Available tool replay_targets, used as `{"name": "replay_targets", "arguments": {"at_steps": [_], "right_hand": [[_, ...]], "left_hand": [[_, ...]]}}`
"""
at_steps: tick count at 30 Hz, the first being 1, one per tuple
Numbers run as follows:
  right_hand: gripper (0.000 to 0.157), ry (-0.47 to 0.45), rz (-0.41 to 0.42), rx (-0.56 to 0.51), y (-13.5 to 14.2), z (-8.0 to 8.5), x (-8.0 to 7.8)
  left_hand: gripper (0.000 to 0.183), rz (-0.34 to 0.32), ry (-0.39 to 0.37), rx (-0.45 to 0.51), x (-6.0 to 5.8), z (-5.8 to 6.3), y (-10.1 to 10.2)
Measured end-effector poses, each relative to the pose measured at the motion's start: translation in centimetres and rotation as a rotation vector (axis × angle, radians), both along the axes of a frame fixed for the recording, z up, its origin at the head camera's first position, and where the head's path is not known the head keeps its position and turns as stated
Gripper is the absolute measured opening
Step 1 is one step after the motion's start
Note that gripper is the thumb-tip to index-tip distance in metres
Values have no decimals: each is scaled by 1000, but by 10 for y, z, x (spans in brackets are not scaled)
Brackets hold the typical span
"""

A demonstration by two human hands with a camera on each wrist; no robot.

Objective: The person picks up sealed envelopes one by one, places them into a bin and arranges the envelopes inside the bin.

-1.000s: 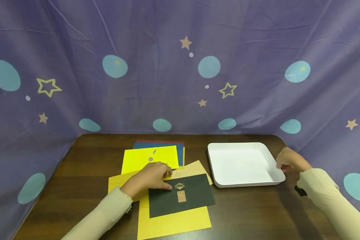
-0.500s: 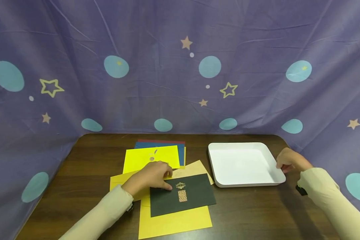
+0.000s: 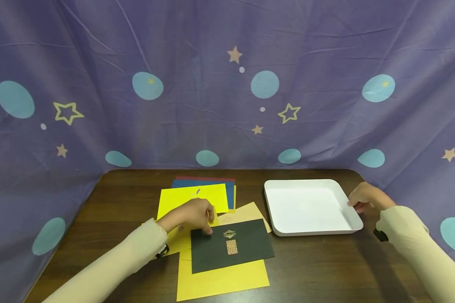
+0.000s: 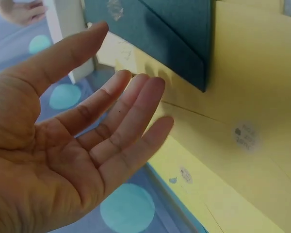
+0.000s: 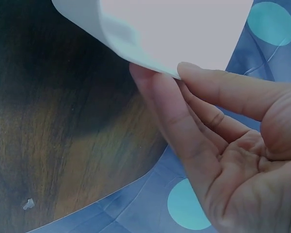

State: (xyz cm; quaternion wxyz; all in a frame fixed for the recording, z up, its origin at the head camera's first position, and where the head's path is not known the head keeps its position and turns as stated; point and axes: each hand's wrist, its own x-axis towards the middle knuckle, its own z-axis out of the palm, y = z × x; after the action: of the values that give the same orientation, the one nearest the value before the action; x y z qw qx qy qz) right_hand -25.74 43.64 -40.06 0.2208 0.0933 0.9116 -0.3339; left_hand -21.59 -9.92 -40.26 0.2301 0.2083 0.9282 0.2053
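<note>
In the head view my left hand (image 3: 197,214) hovers over overlapping envelopes, palm down and fingers slightly bent. Its thumb overlaps the left end of a dark green envelope (image 3: 250,244) with a gold print. Beneath the hand lies a yellow envelope (image 3: 180,240) with a small round sticker. In the left wrist view the fingers (image 4: 150,104) are spread loosely, thumb apart, nothing between them. At the right, my right hand (image 3: 368,198) holds the near right corner of a white tray (image 3: 307,232). The right wrist view shows its thumb on the tray's rim (image 5: 155,68), fingers underneath.
Behind the hand lie a bright yellow envelope (image 3: 217,194) and a blue one (image 3: 230,193) with a red edge above. A cream envelope (image 3: 255,212) reaches toward the tray; another yellow one (image 3: 223,282) lies in front. A purple curtain (image 3: 197,126) surrounds the brown table (image 3: 311,269).
My left hand has risen and shifted slightly left, uncovering the round sticker on the yellow envelope. The right hand still holds the tray's corner.
</note>
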Motion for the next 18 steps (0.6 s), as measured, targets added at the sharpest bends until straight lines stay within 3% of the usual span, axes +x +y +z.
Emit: {"name": "replay_targets", "arguments": {"at_steps": [7,18], "right_hand": [[20,12,-7,11,1,-3,-1],[19,4,-9,22,0,-4,-2]], "left_hand": [[23,19,-15,-93,-4,-2,9],[32,-16,-3,-234,-8,-7,16]]}}
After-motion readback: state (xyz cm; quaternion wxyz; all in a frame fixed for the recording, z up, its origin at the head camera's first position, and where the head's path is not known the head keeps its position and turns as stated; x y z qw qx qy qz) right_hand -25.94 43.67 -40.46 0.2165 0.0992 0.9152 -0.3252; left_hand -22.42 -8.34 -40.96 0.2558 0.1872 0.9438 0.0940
